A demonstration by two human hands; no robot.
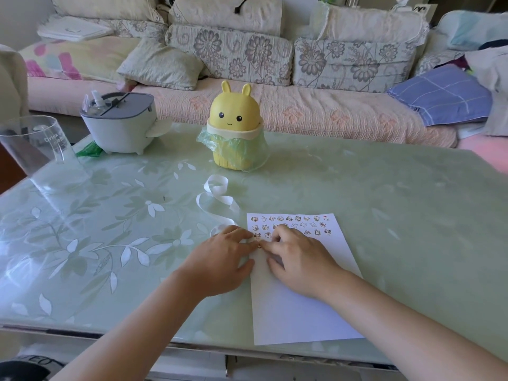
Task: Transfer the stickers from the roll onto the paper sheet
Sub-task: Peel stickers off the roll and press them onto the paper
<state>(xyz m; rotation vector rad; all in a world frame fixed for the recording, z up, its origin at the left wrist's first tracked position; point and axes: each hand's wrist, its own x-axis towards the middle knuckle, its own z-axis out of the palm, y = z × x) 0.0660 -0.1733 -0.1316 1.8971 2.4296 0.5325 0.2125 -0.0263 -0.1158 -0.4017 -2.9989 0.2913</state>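
Observation:
A white paper sheet [297,306] lies on the green glass table [384,215], with several small cartoon stickers [291,225] in rows across its top. A curling white sticker roll strip [217,196] trails from the table's middle down under my left hand [220,259]. That hand rests at the sheet's left edge with the strip's end under its fingers. My right hand [299,259] lies on the sheet, fingers curled. Between the fingertips of both hands sits a small sticker [259,245]; which hand pinches it I cannot tell.
A yellow bunny-shaped bin [235,125] with a green bag stands behind the strip. A grey-lidded white container [121,122] and a clear plastic jug [35,147] sit at the back left. A sofa with cushions runs behind the table. The table's front edge is near my forearms.

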